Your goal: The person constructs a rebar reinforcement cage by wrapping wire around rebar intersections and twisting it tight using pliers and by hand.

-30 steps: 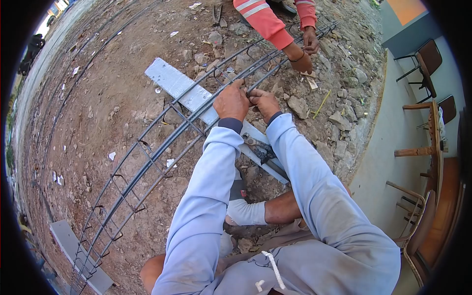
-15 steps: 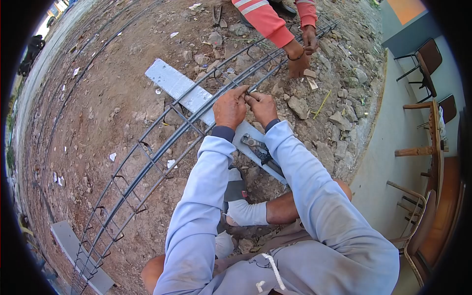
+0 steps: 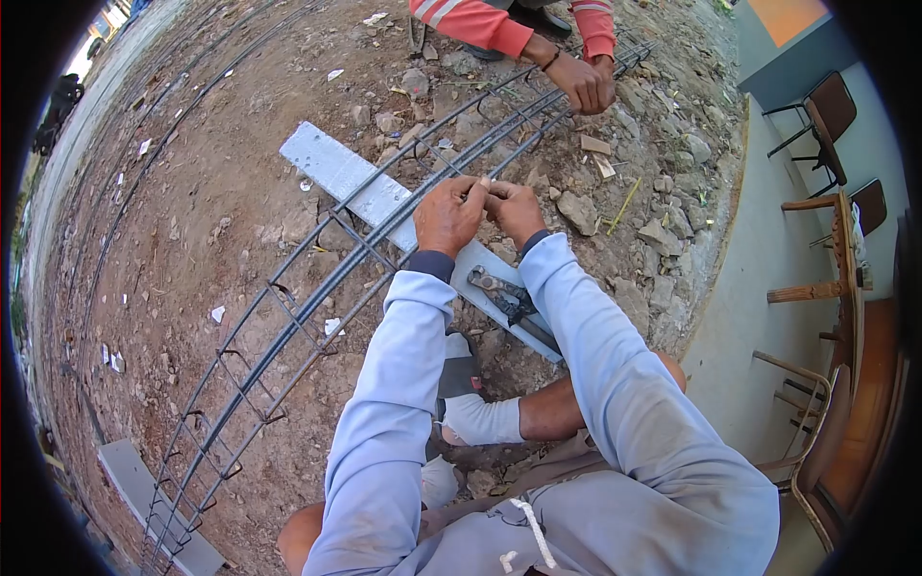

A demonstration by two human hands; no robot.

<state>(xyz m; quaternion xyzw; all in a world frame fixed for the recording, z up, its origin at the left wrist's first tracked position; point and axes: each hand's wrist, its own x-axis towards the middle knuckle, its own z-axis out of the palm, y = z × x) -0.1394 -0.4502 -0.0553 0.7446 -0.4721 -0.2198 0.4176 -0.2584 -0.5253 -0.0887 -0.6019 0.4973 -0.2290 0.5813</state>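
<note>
A long rebar cage (image 3: 312, 305) of steel bars and stirrups runs diagonally from lower left to upper right. My left hand (image 3: 448, 217) and my right hand (image 3: 514, 211) meet at its near bar, fingers pinched together; what they grip between the fingertips is hidden. Under the cage lies a pale board (image 3: 346, 175). Pliers with dark handles (image 3: 504, 291) rest on the board's near end, just below my right hand. Farther up the cage, a co-worker's two hands (image 3: 581, 82) are together at the bars.
Broken stones (image 3: 579, 213) cover the soil right of the cage. Another board (image 3: 158, 509) supports the cage at lower left. Chairs (image 3: 828, 120) and a wooden table (image 3: 843, 250) stand on the pale floor at right. Loose long bars (image 3: 182, 115) lie at upper left.
The co-worker's lower hand has risen from the ground beside the cage to join the other hand. My hands have shifted slightly, with the fingertips still together at the bar.
</note>
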